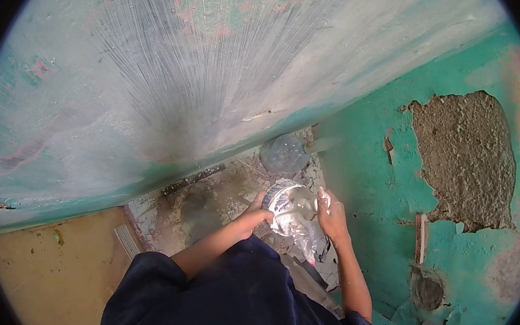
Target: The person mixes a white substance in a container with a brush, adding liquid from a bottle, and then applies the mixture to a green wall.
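In front of my body I see a cut-off clear plastic bottle [295,225], smeared with white paste, its narrow neck pointing down towards a small red end. My left hand [254,219] grips the bottle's left side, thumb across its wall. On the opposite side, my right hand [331,217] has bent fingers coated in white paste at the bottle's rim. The fingers are closed together, but what they hold, if anything, is too small to make out.
A large bluish plastic water jug [285,153] lies on the rubble-strewn floor [164,216] by the corner. The left wall [219,55] has whitish brushed streaks. The green wall [375,171] at right has a broken patch of bare plaster [465,160]. A tan board [56,262] is at lower left.
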### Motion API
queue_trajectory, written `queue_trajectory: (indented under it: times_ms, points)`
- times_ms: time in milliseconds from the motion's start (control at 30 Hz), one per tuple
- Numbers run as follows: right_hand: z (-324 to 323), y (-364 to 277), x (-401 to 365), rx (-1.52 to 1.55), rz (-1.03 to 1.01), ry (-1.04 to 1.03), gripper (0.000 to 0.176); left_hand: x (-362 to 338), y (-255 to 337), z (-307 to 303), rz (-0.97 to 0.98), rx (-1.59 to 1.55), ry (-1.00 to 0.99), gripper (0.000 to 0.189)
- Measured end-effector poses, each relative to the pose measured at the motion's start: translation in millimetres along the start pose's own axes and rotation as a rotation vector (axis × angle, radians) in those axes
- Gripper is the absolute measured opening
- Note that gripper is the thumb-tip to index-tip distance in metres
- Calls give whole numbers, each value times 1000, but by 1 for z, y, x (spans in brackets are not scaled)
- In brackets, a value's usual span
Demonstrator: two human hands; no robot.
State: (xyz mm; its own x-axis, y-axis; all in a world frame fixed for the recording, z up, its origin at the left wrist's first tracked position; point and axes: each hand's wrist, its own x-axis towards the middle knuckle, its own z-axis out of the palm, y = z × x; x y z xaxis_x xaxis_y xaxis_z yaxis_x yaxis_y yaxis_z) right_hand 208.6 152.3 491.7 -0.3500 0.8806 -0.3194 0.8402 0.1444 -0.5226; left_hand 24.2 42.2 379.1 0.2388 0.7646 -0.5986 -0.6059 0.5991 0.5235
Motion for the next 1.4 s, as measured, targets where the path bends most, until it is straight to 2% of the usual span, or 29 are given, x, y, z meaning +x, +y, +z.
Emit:
queue_trajectory:
  times_ms: [67,200,367,667,800,900,967,1067,1267,1400]
  points:
    - [6,4,0,-16,-78,105,34,-1,0,1,-2,-5,16,85]
    - [8,6,0,-92,-34,75,36,-1,-3,3,38,-14,26,85]
    - [10,7,1,-114,-81,125,27,-4,1,3,6,-12,21,85]
    - [12,7,1,-135,-49,149,29,-8,7,7,25,7,31,80]
    - [9,11,3,-82,-40,98,30,-3,2,5,25,28,43,78]
    - [5,6,1,12,-105,104,25,-3,3,3,6,25,22,79]
    - [4,12,4,-63,-146,54,31,-3,5,3,3,10,21,81]
    - [7,25,7,4,-166,26,31,1,-1,0,3,-4,22,84]
    - [10,19,7,-144,-47,15,29,1,-1,1,1,4,52,85]
    - [12,25,6,-158,-67,5,30,-6,7,4,-31,-20,28,82]
